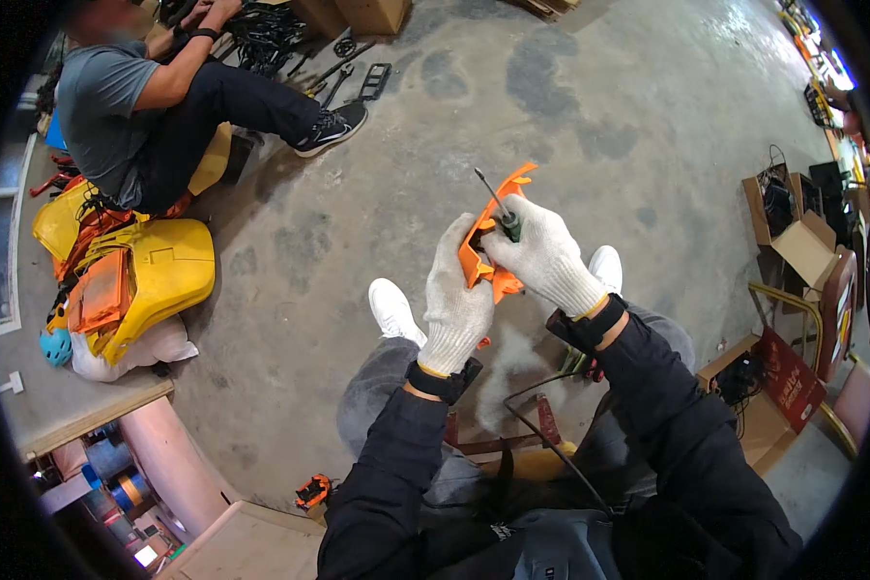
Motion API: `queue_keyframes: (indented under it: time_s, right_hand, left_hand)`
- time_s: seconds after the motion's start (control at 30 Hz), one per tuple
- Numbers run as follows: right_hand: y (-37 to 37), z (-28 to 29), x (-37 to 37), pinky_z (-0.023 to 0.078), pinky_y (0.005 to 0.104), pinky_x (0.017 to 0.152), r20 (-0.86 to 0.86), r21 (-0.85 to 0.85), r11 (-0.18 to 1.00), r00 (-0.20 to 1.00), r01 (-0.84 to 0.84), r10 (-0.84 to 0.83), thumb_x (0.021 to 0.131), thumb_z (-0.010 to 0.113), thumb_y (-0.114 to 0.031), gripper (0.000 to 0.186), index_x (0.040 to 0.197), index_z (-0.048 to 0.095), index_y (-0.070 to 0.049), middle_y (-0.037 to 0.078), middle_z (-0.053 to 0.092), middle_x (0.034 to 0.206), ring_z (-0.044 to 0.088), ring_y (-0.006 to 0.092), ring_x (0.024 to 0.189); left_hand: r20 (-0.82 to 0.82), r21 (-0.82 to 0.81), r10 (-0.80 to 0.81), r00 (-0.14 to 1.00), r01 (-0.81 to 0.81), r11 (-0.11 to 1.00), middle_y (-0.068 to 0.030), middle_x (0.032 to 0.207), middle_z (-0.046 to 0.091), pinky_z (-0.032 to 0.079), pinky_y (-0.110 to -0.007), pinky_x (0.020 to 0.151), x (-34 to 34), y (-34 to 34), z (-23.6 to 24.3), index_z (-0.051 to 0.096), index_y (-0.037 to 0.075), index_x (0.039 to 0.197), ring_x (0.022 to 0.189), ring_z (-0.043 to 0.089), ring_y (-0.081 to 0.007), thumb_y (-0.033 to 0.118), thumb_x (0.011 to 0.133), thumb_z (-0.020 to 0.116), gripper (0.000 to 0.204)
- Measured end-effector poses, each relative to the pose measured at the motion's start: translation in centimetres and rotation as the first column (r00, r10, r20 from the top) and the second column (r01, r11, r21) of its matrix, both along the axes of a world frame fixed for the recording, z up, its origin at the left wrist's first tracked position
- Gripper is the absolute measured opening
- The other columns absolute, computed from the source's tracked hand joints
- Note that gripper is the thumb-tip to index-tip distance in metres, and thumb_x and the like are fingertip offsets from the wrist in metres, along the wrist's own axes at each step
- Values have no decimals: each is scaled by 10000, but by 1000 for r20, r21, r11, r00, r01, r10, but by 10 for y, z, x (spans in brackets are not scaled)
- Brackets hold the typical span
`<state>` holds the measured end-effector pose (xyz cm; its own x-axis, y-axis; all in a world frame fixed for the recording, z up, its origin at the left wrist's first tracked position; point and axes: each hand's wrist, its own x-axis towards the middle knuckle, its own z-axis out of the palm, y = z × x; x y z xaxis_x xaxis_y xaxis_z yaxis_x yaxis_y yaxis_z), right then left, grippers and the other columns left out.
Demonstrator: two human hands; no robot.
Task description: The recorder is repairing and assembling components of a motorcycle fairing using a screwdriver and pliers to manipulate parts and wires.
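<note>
In white knit gloves, both my hands work close together in front of me, above the floor. My left hand (451, 295) is wrapped round the left side of an orange plastic part (470, 259), a curved shell with a forked upper end. A screwdriver (494, 196) with a dark green handle sits in my right hand (541, 253), its metal shaft pointing up and to the left across the orange part. My right fingers also rest against the part's inner side, and they hide some of it. The rest of the handle is covered by the glove.
At the upper left a person (126, 116) sits near yellow plastic shells (179, 261), orange pieces and a pile of black cables (266, 39). Open cardboard boxes (807, 246) and chairs (836, 309) stand at the right. A cable (541, 435) runs between my legs.
</note>
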<state>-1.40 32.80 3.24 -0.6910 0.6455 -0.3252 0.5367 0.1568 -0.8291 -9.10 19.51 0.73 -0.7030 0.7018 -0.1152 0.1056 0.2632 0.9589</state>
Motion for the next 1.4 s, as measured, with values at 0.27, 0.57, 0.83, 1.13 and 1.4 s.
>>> queue_keyframes:
  time_s: [0.27, 0.57, 0.83, 1.13, 1.4]
  right_hand:
    - [1, -5, 6, 569, 394, 784, -143, -97, 995, 990, -7, -7, 873, 748, -280, 356, 1087, 685, -2, 182, 738, 927, 743, 313, 850]
    - [2, -8, 4, 553, 347, 670, 26, -176, 982, 998, 63, -60, 912, 710, -273, 294, 993, 733, 9, 105, 723, 756, 713, 184, 686]
    - [3, -4, 4, 517, 297, 644, -32, -325, 943, 996, 69, -84, 909, 684, -165, 213, 966, 694, 40, 45, 696, 758, 647, 104, 683]
    - [-1, -10, 3, 523, 288, 662, -62, -322, 942, 991, 95, -121, 933, 708, -150, 203, 1003, 671, 38, 32, 688, 789, 643, 92, 720]
    - [1, -5, 3, 539, 317, 643, 13, -286, 956, 997, 71, -70, 918, 726, -180, 249, 1019, 682, 44, 61, 710, 795, 659, 125, 674]
  left_hand:
    - [38, 38, 35, 999, -36, 999, -169, 1382, 627, 494, -344, 1082, -1, 0, 8, 472, -4, 1488, 1262, 638, -255, -96, 950, 566, 554]
    - [-304, -26, -34, 952, 28, 999, -217, 1389, 607, 500, -399, 1093, 0, -3, -14, 506, -31, 1466, 1292, 613, -329, -67, 892, 692, 604]
    - [-407, -85, 1, 914, -39, 996, -217, 1476, 539, 516, -390, 1087, 4, -1, -14, 537, 75, 1469, 1344, 570, -401, -90, 845, 676, 661]
    - [-132, -72, -48, 990, 38, 997, -214, 1483, 535, 483, -412, 1132, 0, -6, -11, 499, 58, 1495, 1368, 556, -394, -98, 790, 673, 742]
    - [-147, -50, -38, 988, 30, 998, -220, 1468, 548, 462, -421, 1155, 2, -4, -9, 496, 33, 1486, 1365, 555, -401, -97, 789, 666, 729]
